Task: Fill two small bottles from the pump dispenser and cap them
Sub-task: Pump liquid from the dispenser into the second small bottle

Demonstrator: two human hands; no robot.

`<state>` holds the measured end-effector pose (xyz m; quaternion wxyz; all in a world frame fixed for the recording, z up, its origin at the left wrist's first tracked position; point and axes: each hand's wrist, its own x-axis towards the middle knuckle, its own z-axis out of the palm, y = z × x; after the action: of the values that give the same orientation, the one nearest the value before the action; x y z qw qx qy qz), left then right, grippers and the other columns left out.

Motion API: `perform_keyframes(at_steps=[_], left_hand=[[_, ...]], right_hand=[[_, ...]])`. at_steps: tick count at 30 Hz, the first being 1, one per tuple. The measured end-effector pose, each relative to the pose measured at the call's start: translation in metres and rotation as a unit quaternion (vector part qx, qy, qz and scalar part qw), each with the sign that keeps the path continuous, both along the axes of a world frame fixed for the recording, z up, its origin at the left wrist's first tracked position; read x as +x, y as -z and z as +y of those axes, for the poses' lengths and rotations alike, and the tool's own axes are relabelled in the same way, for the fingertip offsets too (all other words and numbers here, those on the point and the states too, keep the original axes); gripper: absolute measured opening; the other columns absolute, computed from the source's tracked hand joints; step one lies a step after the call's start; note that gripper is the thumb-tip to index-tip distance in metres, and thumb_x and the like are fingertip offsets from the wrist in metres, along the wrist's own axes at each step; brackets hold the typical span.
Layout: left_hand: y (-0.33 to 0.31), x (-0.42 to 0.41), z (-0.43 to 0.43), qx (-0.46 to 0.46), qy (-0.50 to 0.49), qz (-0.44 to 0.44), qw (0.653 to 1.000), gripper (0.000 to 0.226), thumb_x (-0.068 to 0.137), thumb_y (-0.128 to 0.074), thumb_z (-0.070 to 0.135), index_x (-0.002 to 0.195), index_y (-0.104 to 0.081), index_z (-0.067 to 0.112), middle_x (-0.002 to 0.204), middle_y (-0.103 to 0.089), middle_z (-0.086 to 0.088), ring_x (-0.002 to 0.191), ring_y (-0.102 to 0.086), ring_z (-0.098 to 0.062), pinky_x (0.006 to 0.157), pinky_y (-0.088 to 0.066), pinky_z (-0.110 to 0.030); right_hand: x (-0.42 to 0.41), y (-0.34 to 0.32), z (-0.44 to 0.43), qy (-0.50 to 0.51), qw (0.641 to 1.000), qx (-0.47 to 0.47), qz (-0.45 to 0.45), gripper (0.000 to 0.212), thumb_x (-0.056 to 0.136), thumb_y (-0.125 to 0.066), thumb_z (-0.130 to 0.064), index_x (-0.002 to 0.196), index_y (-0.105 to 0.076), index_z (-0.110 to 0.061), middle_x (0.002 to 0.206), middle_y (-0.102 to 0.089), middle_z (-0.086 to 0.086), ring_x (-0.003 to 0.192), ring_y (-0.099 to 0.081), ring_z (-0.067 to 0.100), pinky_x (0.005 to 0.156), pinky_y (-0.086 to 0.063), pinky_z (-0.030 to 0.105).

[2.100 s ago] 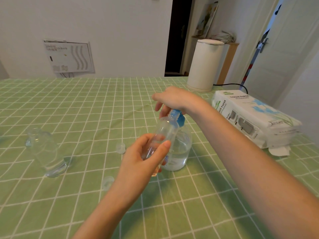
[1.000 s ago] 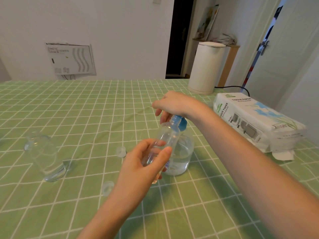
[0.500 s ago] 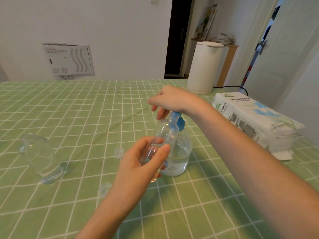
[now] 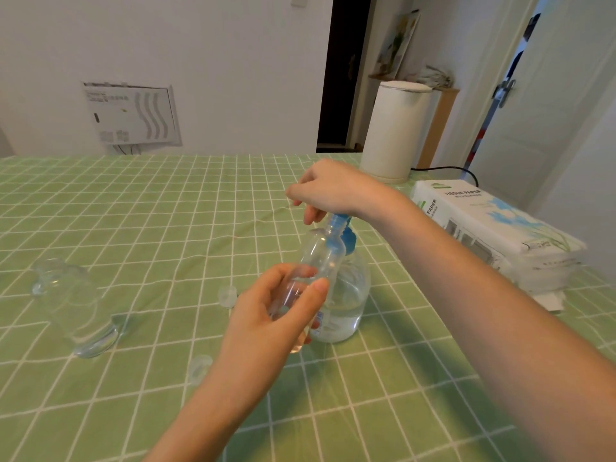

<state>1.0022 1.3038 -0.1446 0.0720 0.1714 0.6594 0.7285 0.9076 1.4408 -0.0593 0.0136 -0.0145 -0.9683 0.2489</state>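
We see plain white walls (image 4: 233, 61), a dark open doorway (image 4: 343, 78), a white hinged door (image 4: 550, 128), a green checked cloth-covered table (image 4: 133, 211)

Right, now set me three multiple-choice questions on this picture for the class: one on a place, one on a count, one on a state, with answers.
1. Where does the tissue pack lie? A. on the floor B. right of the pump dispenser C. on a chair
2. How many loose caps lie on the green cloth? A. one B. two C. four
3. The small bottle in the left hand is: A. uncapped, mouth at the blue nozzle B. capped C. lying flat on the cloth

Answers: B, the pack sits on the cloth at the dispenser's right; B, one cap lies by the left hand's fingers, a second cap beside its wrist; A, its open neck meets the nozzle while the right hand holds the dispenser's top.
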Motion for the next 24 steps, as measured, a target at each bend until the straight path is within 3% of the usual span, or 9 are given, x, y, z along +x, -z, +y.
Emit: perform_keyframes(at_steps=[3, 7, 14, 21, 24], left_hand=[[-0.001, -0.001, 0.000, -0.001, -0.002, 0.001, 1.000, 0.039, 0.059, -0.061, 0.047, 0.091, -0.066, 0.025, 0.081, -0.071, 0.000, 0.056, -0.062, -0.003, 0.052, -0.051, -0.014], [0.000, 0.001, -0.001, -0.006, 0.000, 0.001, 1.000, 0.039, 0.061, -0.062, 0.044, 0.093, -0.065, 0.023, 0.080, -0.071, 0.000, 0.055, -0.061, -0.002, 0.051, -0.049, -0.013], [0.003, 0.002, -0.002, -0.011, -0.002, -0.006, 1.000, 0.036, 0.063, -0.062, 0.041, 0.092, -0.065, 0.021, 0.079, -0.069, -0.005, 0.053, -0.059, -0.002, 0.048, -0.047, -0.013], [0.003, 0.001, -0.002, -0.012, 0.000, -0.003, 1.000, 0.036, 0.064, -0.062, 0.041, 0.094, -0.065, 0.022, 0.080, -0.069, -0.003, 0.054, -0.061, -0.001, 0.050, -0.048, -0.012], [0.002, 0.000, -0.002, -0.009, 0.001, -0.002, 1.000, 0.036, 0.066, -0.062, 0.042, 0.095, -0.065, 0.022, 0.080, -0.070, -0.002, 0.054, -0.061, 0.000, 0.050, -0.048, -0.012]], right_hand=[[0.001, -0.001, -0.001, -0.009, 0.999, -0.017, -0.029, 0.030, 0.091, -0.047, -0.029, 0.098, -0.068, -0.008, 0.084, -0.073, 0.006, 0.092, -0.068, 0.025, 0.078, -0.051, 0.030], [0.002, 0.001, -0.001, -0.002, 0.998, -0.035, -0.042, 0.031, 0.092, -0.047, -0.030, 0.095, -0.068, -0.008, 0.071, -0.071, 0.001, 0.084, -0.065, 0.020, 0.072, -0.048, 0.026], [0.005, 0.011, -0.002, 0.009, 0.998, -0.039, -0.056, 0.031, 0.092, -0.046, -0.030, 0.095, -0.069, -0.010, 0.070, -0.070, -0.001, 0.097, -0.066, 0.025, 0.078, -0.048, 0.029], [0.005, 0.009, -0.003, 0.011, 0.999, -0.034, -0.009, 0.030, 0.091, -0.047, -0.026, 0.097, -0.068, -0.005, 0.070, -0.070, 0.000, 0.094, -0.068, 0.026, 0.079, -0.050, 0.029], [0.003, 0.003, -0.004, 0.009, 1.000, -0.013, 0.026, 0.038, 0.090, -0.048, -0.027, 0.107, -0.066, 0.002, 0.072, -0.072, 0.003, 0.084, -0.068, 0.024, 0.082, -0.052, 0.037]])
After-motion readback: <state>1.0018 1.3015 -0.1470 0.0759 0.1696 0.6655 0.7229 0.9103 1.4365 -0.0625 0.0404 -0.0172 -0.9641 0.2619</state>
